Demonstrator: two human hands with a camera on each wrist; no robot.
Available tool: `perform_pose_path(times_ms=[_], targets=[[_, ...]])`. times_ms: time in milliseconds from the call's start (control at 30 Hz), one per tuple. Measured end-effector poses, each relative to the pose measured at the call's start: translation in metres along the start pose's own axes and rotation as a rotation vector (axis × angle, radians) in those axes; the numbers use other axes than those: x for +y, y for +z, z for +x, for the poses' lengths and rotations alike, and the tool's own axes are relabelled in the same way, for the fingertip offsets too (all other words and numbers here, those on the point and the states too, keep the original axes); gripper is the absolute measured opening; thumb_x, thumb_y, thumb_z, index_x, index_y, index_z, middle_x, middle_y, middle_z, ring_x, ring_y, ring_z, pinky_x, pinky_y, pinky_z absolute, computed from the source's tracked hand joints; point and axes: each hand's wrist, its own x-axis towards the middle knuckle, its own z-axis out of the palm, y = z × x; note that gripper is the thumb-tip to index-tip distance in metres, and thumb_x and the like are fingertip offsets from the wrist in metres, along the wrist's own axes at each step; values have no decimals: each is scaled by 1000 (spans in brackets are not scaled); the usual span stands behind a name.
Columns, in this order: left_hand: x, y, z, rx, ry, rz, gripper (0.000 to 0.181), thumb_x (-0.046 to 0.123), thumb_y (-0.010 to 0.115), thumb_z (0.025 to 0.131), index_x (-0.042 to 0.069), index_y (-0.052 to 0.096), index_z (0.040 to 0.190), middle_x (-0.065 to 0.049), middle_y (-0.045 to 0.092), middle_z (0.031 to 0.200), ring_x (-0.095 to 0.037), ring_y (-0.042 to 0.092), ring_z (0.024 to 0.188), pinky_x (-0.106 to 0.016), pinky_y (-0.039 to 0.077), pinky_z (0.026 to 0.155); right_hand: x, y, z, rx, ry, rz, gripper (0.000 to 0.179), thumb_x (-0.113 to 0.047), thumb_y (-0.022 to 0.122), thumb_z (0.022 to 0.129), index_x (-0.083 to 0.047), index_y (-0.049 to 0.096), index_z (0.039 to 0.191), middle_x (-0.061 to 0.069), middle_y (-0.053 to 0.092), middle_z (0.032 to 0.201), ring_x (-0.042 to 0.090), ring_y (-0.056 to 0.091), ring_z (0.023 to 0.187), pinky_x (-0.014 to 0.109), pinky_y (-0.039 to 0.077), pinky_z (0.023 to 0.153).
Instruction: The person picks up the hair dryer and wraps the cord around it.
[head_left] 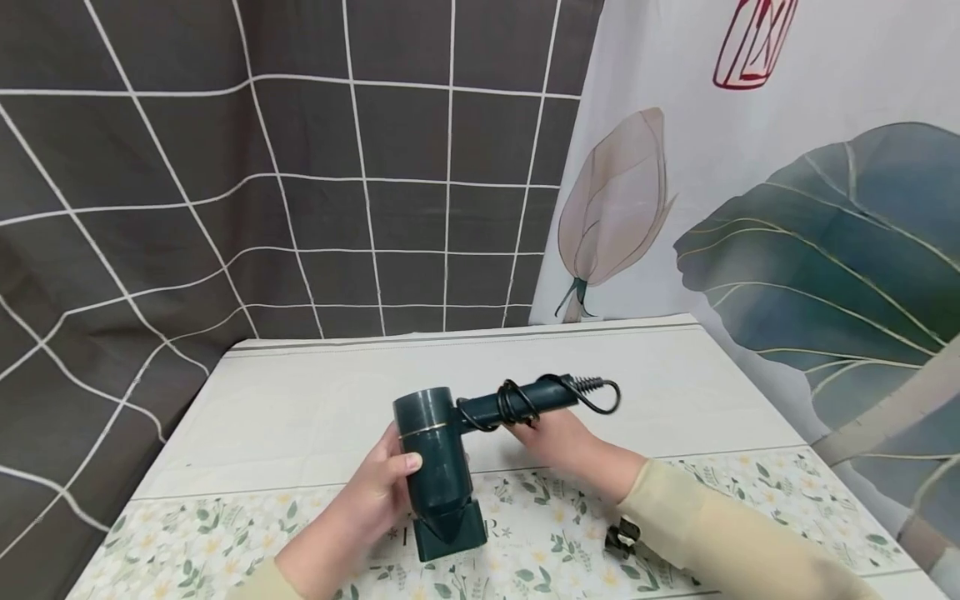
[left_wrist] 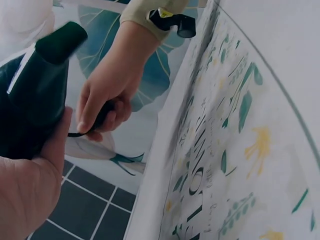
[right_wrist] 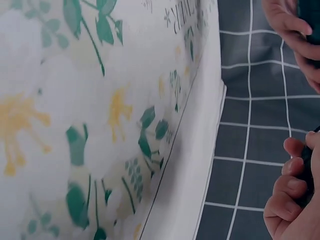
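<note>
The dryer stands nozzle-down near the front of the table, its body upright and its handle pointing off to the person's right, level above the cloth. The cord is looped round that handle, with a last bend sticking out past the ribbed end. The left hand wraps the barrel from the left side, thumb across the front, holding it firm. The right hand comes up from beneath and curls round the handle, fingers closed over both handle and cord. To my eye the winding goes best if the left keeps the body from twisting while the right lays each turn snug beside the one before, leaving the stiff end unkinked. So the dryer sits between the two hands, both on it, over the flowered strip of the cloth. A dark checked curtain and a leaf-print hanging hang behind
</note>
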Motion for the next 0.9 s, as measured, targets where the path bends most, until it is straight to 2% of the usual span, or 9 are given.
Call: perform_pose_path(times_ms=[33,100,200,367,500,533,600,767,900], targets=[[1,-1,0,30,8,10,76,16,55,91,19,16,155,-1,58,133,-18,59,117,-34,43,101,0,-1,1,13,100,163,12,-19,58,101,-16,69,105,-6,58,70,4,44,57,24,42,58],[3,-1,0,93,17,38,76,15,56,89,17,17,155,-3,57,135,-18,59,118,-32,42,101,1,-2,1,-13,240,278,17,-25,57,101,-19,71,108,-6,56,67,5,42,53,26,41,56],[6,-3,2,174,28,62,78,11,57,89,18,17,155,-8,51,141,-21,59,118,-33,42,101,3,-5,1,-30,321,322,22,-27,52,104,-17,71,107,-4,56,71,7,42,55,28,40,57],[6,-8,6,274,23,88,77,7,57,90,23,18,155,-12,40,151,-20,60,119,-31,43,100,5,-8,-1,-14,337,376,26,-24,47,105,-11,70,108,3,69,98,11,57,81,35,49,75],[5,-13,7,287,16,116,78,8,57,90,23,17,155,-13,37,153,-20,59,120,-32,42,103,3,-9,-2,-22,324,395,28,-24,48,105,-8,70,114,4,70,109,13,62,94,39,51,84],[5,-13,8,289,15,125,77,9,57,91,23,17,155,-13,37,153,-21,60,120,-34,41,104,2,-10,-2,-24,333,405,28,-22,49,105,-6,69,117,4,70,112,12,62,93,38,51,83],[4,-14,9,291,12,147,76,9,58,91,23,18,154,-14,39,152,-23,60,119,-40,39,105,0,-11,-3,-37,366,436,28,-19,50,103,-5,67,122,6,68,118,9,59,78,33,52,75],[2,-15,13,291,15,213,73,9,59,93,22,18,153,-16,41,151,-28,57,123,-51,35,108,-4,-14,-5,-73,434,519,41,-5,49,94,-3,59,134,12,62,130,6,31,47,25,39,51],[-1,-14,16,299,1,275,75,9,60,94,18,15,153,-18,42,149,-30,53,128,-54,33,110,-5,-17,-7,-78,444,583,43,-3,45,95,0,55,137,12,67,110,8,34,49,23,36,50]])
